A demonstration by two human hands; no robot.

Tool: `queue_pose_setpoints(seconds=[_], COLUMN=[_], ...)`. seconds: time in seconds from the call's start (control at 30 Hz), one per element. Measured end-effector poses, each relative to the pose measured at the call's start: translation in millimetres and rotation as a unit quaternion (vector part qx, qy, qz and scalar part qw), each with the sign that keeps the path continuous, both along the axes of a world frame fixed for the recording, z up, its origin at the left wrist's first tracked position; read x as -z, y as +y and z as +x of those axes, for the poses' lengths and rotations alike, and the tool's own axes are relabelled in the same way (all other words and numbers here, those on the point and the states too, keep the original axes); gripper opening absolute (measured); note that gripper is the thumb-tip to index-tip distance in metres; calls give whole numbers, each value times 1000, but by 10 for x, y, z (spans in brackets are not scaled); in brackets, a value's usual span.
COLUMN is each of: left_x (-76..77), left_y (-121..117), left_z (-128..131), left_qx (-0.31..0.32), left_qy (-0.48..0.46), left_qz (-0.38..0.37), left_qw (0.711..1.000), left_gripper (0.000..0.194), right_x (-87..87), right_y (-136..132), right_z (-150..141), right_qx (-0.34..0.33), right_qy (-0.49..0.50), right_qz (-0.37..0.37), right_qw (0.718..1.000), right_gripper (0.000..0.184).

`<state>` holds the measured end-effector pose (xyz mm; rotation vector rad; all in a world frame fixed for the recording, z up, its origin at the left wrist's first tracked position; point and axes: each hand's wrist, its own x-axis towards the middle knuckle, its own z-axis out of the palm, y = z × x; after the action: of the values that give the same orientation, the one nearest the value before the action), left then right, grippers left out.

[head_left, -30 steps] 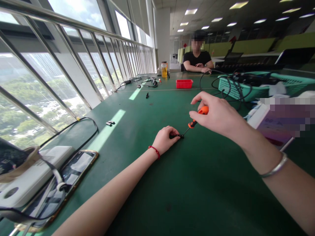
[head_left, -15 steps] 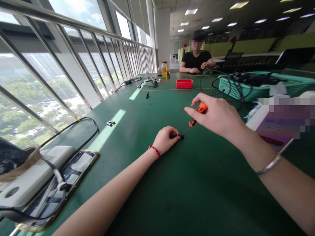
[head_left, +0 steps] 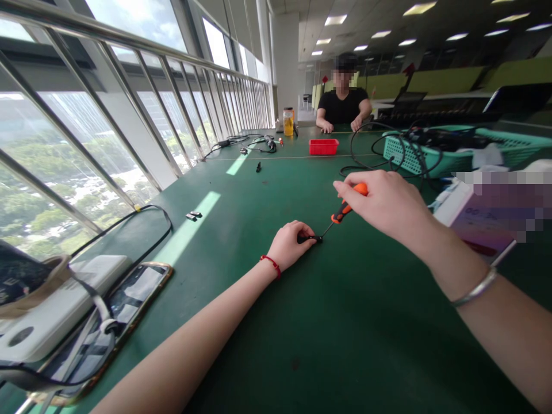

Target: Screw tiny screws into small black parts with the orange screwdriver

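Note:
My left hand (head_left: 291, 244) rests on the green table (head_left: 267, 322), its fingers closed round a small black part (head_left: 314, 238) whose exact kind I cannot make out. An orange and black screwdriver (head_left: 344, 211) leans to the right, its metal tip meeting the right end of that part. My right hand (head_left: 383, 198) is closed round the top of the screwdriver's handle, with the fingers partly hidden behind the palm and thumb.
Small black pieces (head_left: 194, 216) lie left of my hands, another black piece (head_left: 259, 167) farther off. Beyond stand a red tray (head_left: 323, 147) and a jar (head_left: 288, 122). A teal basket (head_left: 401, 154) with cables and a box (head_left: 474, 215) are right; a phone (head_left: 138, 293) lies left.
My right hand has turned and shifted slightly right, its fingers drawing in over the screwdriver handle, which leans more. My left hand stays still. The person opposite has moved both hands apart onto the table.

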<state>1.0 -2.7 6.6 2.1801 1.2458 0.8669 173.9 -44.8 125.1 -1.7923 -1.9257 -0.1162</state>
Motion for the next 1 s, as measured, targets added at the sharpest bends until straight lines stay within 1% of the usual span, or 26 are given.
queue_pose_setpoints(seconds=[0.07,0.17,0.23,0.33,0.37,0.47,0.57,0.63,0.7,0.73,0.77,0.83,0.9,1.0], left_x=[-3,2,7,8,7,2,4,5,3,1,-2,-6,-7,-2], left_y=[-2,2,5,6,4,-2,-3,-2,-3,-4,-5,-8,-7,-3], left_z=[0,0,0,0,0,1,0,-1,-1,-1,-1,-1,-2,-5], left_qx=[1,1,2,4,4,1,2,4,5,4,3,1,1,4], left_qy=[0,0,-1,-3,-3,-3,-5,-6,-6,-5,-4,-2,-2,-5], left_qz=[-1,-1,1,-1,-2,-3,-2,-2,-3,-3,-3,-3,-4,-4], left_qw=[1000,1000,1000,1000,1000,1000,1000,1000,1000,1000,1000,1000,1000,1000], left_gripper=[6,7,7,7,7,7,7,6,6,6,6,6,6,6], right_x=[-9,-26,-31,-18,-10,10,15,13,11,10,9,8,9,15], right_y=[-2,-8,-12,-8,-1,26,38,31,18,13,10,10,14,18], right_z=[7,3,-1,10,19,43,44,35,30,30,33,38,43,45], right_qx=[-18,-27,-9,12,11,-18,-40,-23,-7,-6,-11,-30,-45,-39], right_qy=[17,31,20,-5,-9,4,26,19,3,-1,-1,10,20,11], right_qz=[1,4,7,2,3,25,31,21,10,6,5,9,19,13], right_qw=[1000,999,1000,1000,1000,1000,998,999,1000,1000,1000,999,999,999], right_gripper=[21,30,30,43,42,26,30,31,41,43,41,29,29,30])
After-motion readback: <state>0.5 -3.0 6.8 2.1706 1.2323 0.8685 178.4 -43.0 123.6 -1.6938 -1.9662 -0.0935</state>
